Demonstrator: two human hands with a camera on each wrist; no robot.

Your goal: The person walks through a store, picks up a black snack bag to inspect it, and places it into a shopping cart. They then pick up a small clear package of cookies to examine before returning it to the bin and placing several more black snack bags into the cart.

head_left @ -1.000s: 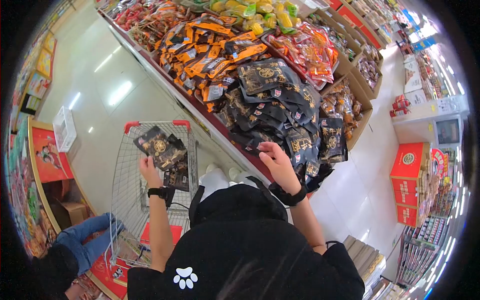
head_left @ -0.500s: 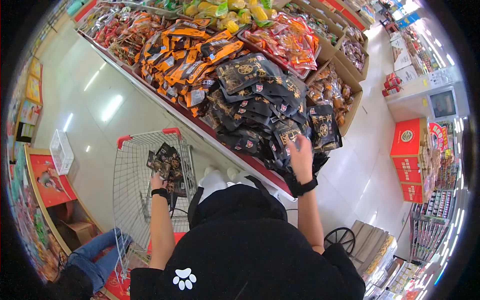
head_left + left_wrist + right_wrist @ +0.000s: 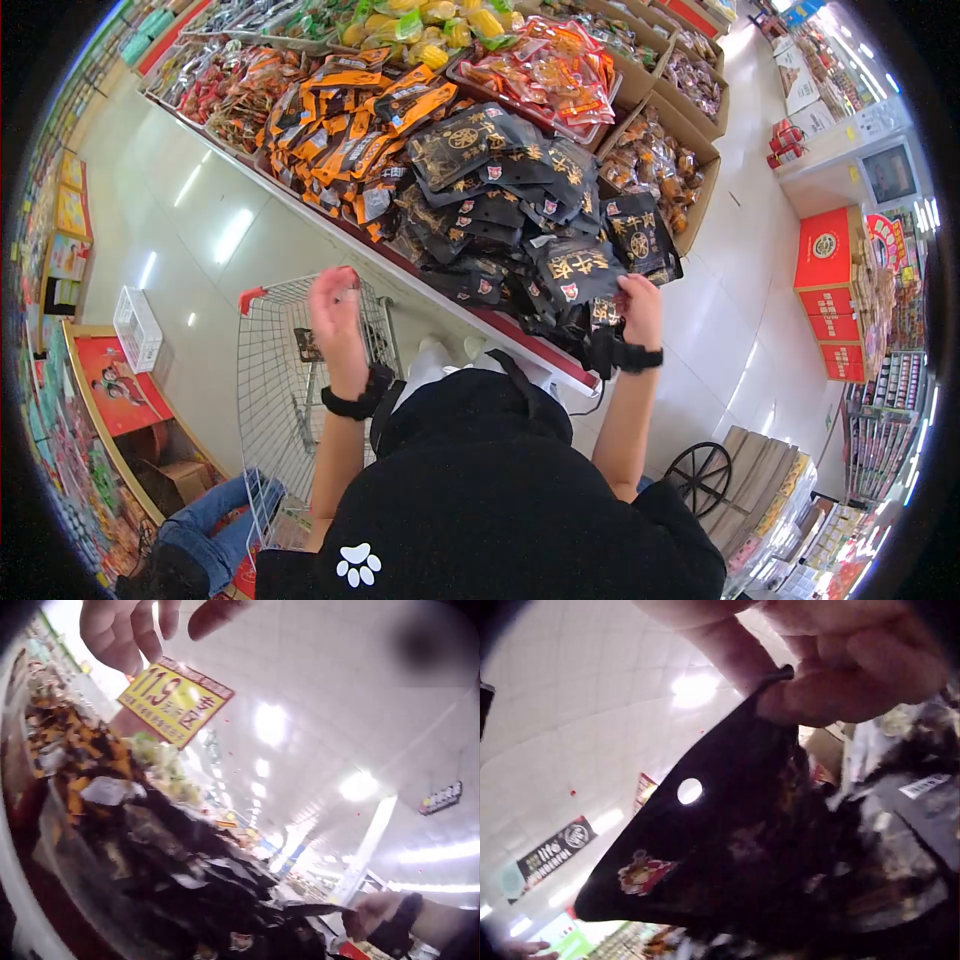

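Observation:
At the right side of a pile of black snack bags (image 3: 478,210) with gold print, my right hand (image 3: 641,308) pinches one black snack bag (image 3: 580,268) by its corner. In the right wrist view the thumb and fingers of that right hand (image 3: 840,660) grip the bag's edge, and a hang hole and small red logo show on the bag (image 3: 720,832). My left hand (image 3: 338,325) is raised over the shopping cart (image 3: 265,370) with nothing in it, fingers loose. Black bags in the cart (image 3: 306,345) are mostly hidden behind the left hand and forearm.
Orange-and-black packets (image 3: 340,130), red packets (image 3: 545,75) and yellow corn packs (image 3: 430,45) share the display. A cardboard box (image 3: 700,200) of brown packets borders the pile. Someone in jeans (image 3: 215,525) is beyond the cart. Red cartons (image 3: 828,290) stand across the aisle.
My left hand has let go of the black bags in the cart and come up toward the display. My right hand has moved right along the pile and taken hold of a black snack bag.

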